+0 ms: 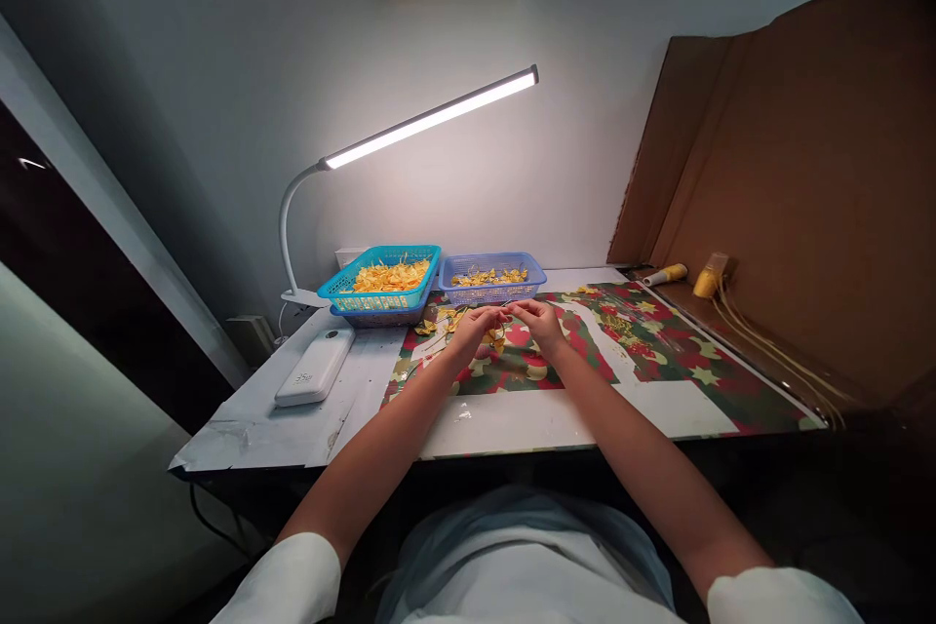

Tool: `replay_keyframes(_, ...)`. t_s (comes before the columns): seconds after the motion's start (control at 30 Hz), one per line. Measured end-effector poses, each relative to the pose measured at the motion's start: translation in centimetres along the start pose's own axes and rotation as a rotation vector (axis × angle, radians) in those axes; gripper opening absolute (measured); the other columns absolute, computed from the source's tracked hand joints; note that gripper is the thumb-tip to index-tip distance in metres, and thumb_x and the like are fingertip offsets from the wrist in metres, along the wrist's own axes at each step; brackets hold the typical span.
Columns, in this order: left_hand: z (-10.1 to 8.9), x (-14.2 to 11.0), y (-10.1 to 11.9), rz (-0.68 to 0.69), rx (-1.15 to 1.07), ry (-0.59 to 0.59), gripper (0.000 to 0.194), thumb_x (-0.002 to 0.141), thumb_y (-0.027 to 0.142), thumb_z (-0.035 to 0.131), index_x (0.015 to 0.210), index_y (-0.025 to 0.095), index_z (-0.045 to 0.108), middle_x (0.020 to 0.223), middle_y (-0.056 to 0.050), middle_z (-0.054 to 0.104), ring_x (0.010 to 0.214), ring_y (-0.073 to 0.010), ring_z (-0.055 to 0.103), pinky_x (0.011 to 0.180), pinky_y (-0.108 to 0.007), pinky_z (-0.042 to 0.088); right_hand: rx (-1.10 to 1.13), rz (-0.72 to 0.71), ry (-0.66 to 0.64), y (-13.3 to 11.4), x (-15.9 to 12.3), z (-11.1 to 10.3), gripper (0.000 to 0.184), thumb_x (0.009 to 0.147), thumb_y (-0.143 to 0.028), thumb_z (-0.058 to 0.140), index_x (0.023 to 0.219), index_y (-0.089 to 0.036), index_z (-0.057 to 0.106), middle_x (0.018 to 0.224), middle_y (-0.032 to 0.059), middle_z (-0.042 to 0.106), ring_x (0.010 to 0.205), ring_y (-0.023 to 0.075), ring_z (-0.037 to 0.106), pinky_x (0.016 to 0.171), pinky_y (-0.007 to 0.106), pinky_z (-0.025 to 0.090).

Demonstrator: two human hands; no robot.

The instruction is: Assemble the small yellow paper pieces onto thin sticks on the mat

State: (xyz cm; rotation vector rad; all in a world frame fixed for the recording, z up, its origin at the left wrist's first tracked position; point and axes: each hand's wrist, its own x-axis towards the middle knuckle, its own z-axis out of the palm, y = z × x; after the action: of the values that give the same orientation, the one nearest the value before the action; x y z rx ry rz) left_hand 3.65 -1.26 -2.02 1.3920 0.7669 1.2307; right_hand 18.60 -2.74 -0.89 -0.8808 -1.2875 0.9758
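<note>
My left hand point(476, 328) and my right hand point(537, 321) meet over the middle of the table, fingertips pinched close together. What lies between them is too small to make out. Just below the fingers a yellow petal-like piece point(498, 341) shows; whether it hangs from them or lies on the cloth I cannot tell. More yellow pieces point(446, 320) are scattered left of my left hand, with thin stems among them. Behind the hands stands a purple basket point(491, 294) with small gold-yellow pieces inside. To its left, a turquoise basket point(380, 298) holds a heap of yellow petal-like pieces.
A camouflage-patterned sheet point(643, 312) with stars covers part of the white table point(512, 424). A white power bank point(316, 369) lies at left, under a lit lamp point(431, 120). At right are a yellow spool point(708, 281), a yellow-and-white roll point(665, 275) and tall cardboard point(790, 175).
</note>
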Motion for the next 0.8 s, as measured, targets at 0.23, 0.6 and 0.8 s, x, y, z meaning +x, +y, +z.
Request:
replay_keyframes(0.23, 0.21, -0.37, 0.21, 0.280, 0.445, -0.058, 0.032, 0.081, 0.042, 0.053, 0.076, 0.016, 0.070, 0.090, -0.007, 0.070, 0.087, -0.0182, 0.062, 0.081, -0.029, 0.046, 0.073, 0.090, -0.050, -0.19, -0.37, 0.55, 0.031, 0.055, -0.043, 0.076, 0.070, -0.018, 0.067, 0.075, 0.0039, 0.067, 0.075, 0.0177, 0.059, 0.073, 0.032, 0.046)
replay_keyframes(0.6, 0.18, -0.92, 0.25, 0.256, 0.415, -0.084, 0.052, 0.070, 0.038, 0.069, 0.118, 0.019, 0.063, 0.128, -0.009, 0.058, 0.121, -0.0283, 0.052, 0.103, -0.041, 0.039, 0.021, 0.096, 0.037, 0.72, 0.40, -0.01, 0.033, 0.056, -0.046, 0.073, 0.070, -0.018, 0.065, 0.072, 0.0021, 0.064, 0.073, 0.0164, 0.056, 0.071, 0.030, 0.045)
replay_keyframes(0.8, 0.61, -0.84, 0.86, 0.095, 0.080, -0.027, 0.037, 0.068, 0.045, 0.070, 0.090, 0.016, 0.071, 0.110, -0.011, 0.068, 0.105, -0.0251, 0.060, 0.092, -0.037, 0.044, -0.091, 0.057, 0.015, 0.57, 0.18, -0.20, 0.030, 0.060, -0.045, 0.071, 0.070, -0.017, 0.064, 0.073, 0.0032, 0.064, 0.072, 0.0169, 0.056, 0.069, 0.030, 0.045)
